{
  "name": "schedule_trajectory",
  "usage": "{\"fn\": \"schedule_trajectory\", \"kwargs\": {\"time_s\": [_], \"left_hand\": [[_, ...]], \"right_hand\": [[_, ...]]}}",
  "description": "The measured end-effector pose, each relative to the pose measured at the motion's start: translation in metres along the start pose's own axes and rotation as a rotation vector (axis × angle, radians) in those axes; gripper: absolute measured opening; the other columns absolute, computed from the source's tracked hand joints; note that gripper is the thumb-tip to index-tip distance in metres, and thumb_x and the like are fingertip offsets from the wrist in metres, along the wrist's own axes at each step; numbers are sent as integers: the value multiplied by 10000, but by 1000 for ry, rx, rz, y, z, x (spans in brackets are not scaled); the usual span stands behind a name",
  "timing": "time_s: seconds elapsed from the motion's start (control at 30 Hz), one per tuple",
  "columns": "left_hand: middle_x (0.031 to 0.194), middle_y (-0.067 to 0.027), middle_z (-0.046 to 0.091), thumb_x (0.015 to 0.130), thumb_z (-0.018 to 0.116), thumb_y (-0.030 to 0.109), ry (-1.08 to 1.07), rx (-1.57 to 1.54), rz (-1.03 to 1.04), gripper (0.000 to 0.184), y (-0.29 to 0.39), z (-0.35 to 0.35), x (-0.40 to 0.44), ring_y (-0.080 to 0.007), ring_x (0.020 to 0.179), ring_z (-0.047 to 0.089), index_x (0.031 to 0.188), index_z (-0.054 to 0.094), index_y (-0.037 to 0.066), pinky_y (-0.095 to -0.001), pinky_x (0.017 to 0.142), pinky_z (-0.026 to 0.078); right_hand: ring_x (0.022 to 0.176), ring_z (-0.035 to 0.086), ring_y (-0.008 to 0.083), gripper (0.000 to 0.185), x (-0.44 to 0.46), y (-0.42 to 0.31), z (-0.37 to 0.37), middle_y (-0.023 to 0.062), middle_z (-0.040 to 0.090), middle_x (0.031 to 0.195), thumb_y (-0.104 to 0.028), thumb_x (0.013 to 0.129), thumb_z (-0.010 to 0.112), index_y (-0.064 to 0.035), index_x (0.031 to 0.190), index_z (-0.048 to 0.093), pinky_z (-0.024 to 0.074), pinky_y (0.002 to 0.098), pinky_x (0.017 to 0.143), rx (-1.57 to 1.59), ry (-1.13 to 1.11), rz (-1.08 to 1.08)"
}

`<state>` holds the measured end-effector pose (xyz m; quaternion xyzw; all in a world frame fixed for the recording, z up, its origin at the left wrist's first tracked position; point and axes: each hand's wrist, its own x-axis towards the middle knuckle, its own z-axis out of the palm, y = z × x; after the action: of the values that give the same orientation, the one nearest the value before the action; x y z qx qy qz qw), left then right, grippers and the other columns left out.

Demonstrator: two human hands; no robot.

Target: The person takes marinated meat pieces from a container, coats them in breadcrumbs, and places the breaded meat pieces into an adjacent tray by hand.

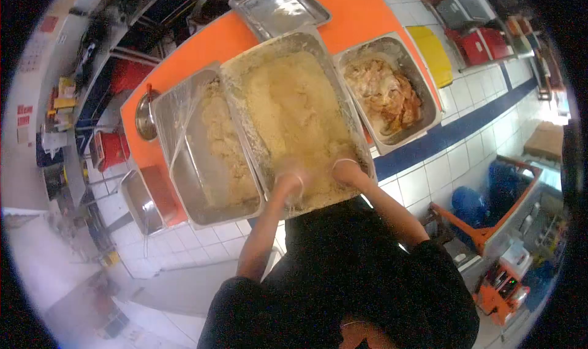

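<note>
White tiled floor (458,161) with blue stripe (459,127)

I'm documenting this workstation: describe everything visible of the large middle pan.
The middle pan is rectangular and metal-looking, its walls dusted. Uneven pale yellow powder covers its floor. It stands on the orange table, between the left pan and smaller right pan. The left hand, blurred, and right hand reach into its near end.

Bright orange table (361,12) here!
Pale yellow powder (269,91), silver-grey far tray (260,16), black shirt (343,263), and a blue stripe (453,135) across white tiles (432,180)
</note>
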<state>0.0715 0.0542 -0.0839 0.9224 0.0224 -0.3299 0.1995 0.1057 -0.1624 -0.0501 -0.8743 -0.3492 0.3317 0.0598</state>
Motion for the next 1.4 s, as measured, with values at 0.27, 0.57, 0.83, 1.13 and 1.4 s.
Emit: {"fn": "schedule_trajectory", "kwargs": {"time_s": [0.27, 0.57, 0.83, 1.13, 1.4], "left_hand": [[1327, -270, 475, 768, 615, 44, 194, -490, 36, 710, 20, 28, -6, -417, 1186, 492, 1420, 336, 33, -433, 1002, 414], [1214, -231, 583, 876, 596, 278, 471, -587, -62, 550, 21, -136, 64, -348, 1124, 547, 1338, 439, 25, -418, 949, 432], [1348, -196, 507, 876, 527, 507, -49, -456, 38, 707, 6, -128, 146, -324, 1211, 503, 1435, 354, 110, -421, 977, 421], [1046, -221, 645, 890, 532, 426, 278, -1015, -264, 518, 3, -101, 48, -354, 962, 618, 1129, 600, -28, -428, 823, 482], [1068, -237, 636, 897, 501, 397, 467, -158, -181, 458, -9, -65, 44, -391, 985, 604, 1128, 607, 16, -465, 850, 468]], "right_hand": [[755, 627, 368, 299, 47, 13, 73, 228, 660, 850, -204, 820, 490, -8, 927, 689, 473, 482, 670, 272, 302, -186], [913, 581, 219, 380, 58, -4, -96, 106, 595, 1105, -268, 979, 435, -22, 1239, 563, 523, 387, 721, 2200, 184, 149], [831, 582, 167, 271, 168, -11, -35, 52, 632, 986, -183, 893, 581, -31, 1114, 614, 495, 339, 697, 2048, 674, 193], [824, 628, 274, 247, 74, 45, -46, 156, 671, 926, -120, 781, 575, -11, 984, 663, 480, 395, 674, -125, 618, -80], [712, 622, 314, 165, 10, 10, -17, 173, 627, 714, -179, 819, 545, -80, 735, 646, 465, 454, 652, 57, 511, -14]]}}
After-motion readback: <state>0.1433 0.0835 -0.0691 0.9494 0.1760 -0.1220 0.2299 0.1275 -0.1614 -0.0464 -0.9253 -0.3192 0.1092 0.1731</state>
